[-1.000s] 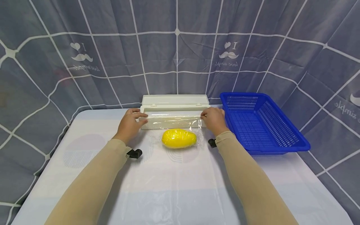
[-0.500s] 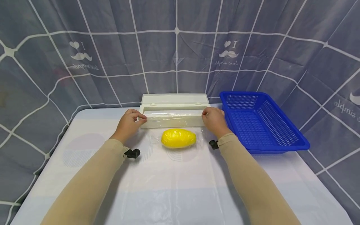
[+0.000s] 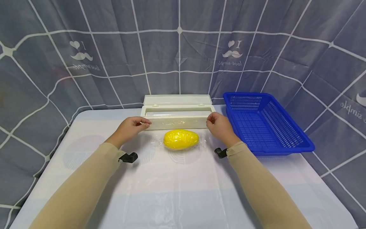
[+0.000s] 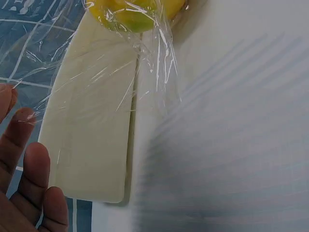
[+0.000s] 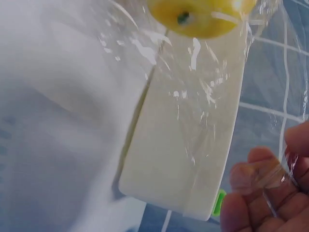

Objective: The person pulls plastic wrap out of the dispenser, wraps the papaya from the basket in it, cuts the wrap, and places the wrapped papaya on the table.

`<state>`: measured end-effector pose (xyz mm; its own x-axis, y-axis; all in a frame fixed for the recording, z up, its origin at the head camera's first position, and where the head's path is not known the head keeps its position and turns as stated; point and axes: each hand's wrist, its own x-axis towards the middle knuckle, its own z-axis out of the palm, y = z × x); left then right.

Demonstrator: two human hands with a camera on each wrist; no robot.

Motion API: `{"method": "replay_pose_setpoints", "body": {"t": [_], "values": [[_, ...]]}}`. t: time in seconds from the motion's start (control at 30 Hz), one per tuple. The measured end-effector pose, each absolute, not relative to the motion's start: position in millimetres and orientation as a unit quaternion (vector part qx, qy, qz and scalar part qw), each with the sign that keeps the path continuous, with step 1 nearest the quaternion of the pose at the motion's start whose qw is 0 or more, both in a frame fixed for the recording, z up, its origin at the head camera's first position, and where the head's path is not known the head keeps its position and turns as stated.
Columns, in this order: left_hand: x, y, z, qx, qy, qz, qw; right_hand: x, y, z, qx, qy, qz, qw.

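A white cling film dispenser box (image 3: 178, 108) lies at the back of the table, its lid (image 3: 177, 100) raised behind it. Clear cling film (image 4: 164, 63) stretches from the box toward the person. Under or inside film sits a yellow oval fruit (image 3: 180, 139), which looks like a mango or papaya. At the box's left end, my left hand (image 3: 130, 128) pinches the film between thumb and index finger, the other fingers loose. My right hand (image 3: 220, 128) pinches the film's other side at the right end; in the right wrist view its thumb and fingertips (image 5: 263, 176) meet on the film.
A blue plastic basket (image 3: 266, 127) stands on the right, close to the right hand. White patterned cloth covers the table (image 3: 177, 187). Behind and around it hangs a grey curtain (image 3: 160, 51) with white lines. A small green part (image 5: 218, 203) shows at the box's end.
Both hands have come slightly toward the person, still pinching the film. The left forearm has shifted left and the right wrist a little right. The fruit stays in about the same place.
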<state>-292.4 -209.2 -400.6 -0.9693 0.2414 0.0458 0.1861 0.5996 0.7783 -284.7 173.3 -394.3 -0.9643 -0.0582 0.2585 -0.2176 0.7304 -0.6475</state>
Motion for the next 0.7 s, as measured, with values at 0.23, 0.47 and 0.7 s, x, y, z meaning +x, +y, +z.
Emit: {"method": "replay_pose_setpoints", "body": {"t": [0.23, 0.47, 0.7], "values": [[-279.2, -209.4, -397.5, 0.142, 0.878, 0.451, 0.073, -269.3, 175.5, -394.6, 0.058, -0.920, 0.377, 0.093], [-272.1, -210.6, -399.7, 0.203, 0.851, 0.468, 0.130, -262.0, 175.9, -398.0, 0.064, -0.918, 0.385, 0.070], [-270.4, -208.9, -398.6, 0.216, 0.854, 0.449, 0.148, -260.2, 176.5, -399.5, 0.088, -0.916, 0.385, 0.067]]}}
